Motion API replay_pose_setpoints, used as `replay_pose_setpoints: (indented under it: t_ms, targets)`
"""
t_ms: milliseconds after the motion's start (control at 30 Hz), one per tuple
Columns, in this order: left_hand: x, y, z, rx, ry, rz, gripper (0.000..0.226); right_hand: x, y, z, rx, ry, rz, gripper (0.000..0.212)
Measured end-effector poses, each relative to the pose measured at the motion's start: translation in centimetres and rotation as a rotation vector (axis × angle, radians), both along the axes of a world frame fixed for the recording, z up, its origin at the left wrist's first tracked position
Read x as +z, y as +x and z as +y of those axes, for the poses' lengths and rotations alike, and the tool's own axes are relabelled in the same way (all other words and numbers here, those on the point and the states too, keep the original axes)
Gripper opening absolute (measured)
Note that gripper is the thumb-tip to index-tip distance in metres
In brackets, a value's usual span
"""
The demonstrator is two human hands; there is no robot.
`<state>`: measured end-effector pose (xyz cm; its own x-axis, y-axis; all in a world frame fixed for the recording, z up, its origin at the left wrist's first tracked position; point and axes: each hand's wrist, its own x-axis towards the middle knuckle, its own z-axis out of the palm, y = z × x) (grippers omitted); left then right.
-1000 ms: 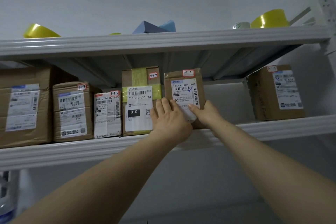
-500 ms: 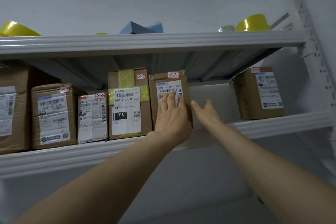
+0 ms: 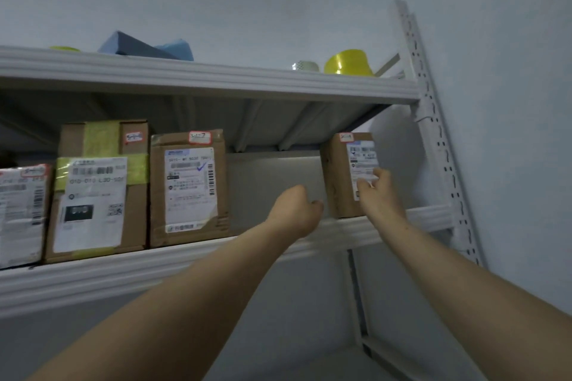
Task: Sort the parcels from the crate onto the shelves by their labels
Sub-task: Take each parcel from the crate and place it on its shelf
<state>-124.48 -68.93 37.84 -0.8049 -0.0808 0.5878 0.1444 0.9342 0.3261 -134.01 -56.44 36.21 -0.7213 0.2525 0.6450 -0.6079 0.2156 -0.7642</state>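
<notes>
White metal shelf (image 3: 139,269), middle tier. We note small upright parcel (image 3: 339,176) well right of S-1-7 parcel (image 3: 188,189), gap between. Right hand (image 3: 376,195) nearer, touching its label, grip unclear; left hand (image 3: 297,210) loosely curled, empty, in that gap.

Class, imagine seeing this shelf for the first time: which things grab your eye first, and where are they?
Two bare arms reach up: the right hand rests on the label of the far-right parcel, the left hand curled in the gap beside it. Left of the gap stand more labelled parcels; a yellow tape roll sits on the top shelf.
</notes>
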Motion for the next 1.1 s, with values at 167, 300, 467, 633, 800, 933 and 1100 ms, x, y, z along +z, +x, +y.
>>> replay_pose_setpoints:
  t_ms: [167, 300, 467, 633, 800, 933, 1100]
  targets:
    - [0.0, -4.9, 3.7, 0.015, 0.179, -0.022, 0.046, 0.1, -4.3, 4.6, 0.013, 0.139, -0.069, 0.053]
    - [0.0, -7.5, 5.7, 0.079, 0.179, -0.049, 0.040, 0.6, -7.1, 6.2, 0.125, 0.234, -0.093, 0.047]
    - [0.2, -9.8, 6.7, 0.176, 0.167, -0.065, 0.026, 0.7, -9.0, 6.0, 0.248, 0.388, -0.019, 0.038]
    - [-0.2, -10.2, 6.2, 0.190, 0.173, 0.010, 0.018, 0.4, -8.8, 4.7, 0.220, 0.490, 0.016, 0.033]
    - [-0.6, -8.3, 3.8, 0.263, 0.183, 0.158, 0.021, 0.2, -7.2, 3.0, 0.225, 0.529, 0.034, 0.035]
    - [-0.5, -7.1, 2.8, 0.288, 0.187, 0.197, 0.021, 0.2, -6.5, 1.6, 0.255, 0.551, 0.049, 0.034]
    - [-0.7, -6.6, 2.1, 0.325, 0.144, 0.194, 0.016, 0.1, -6.4, 0.8, 0.255, 0.564, 0.055, 0.034]
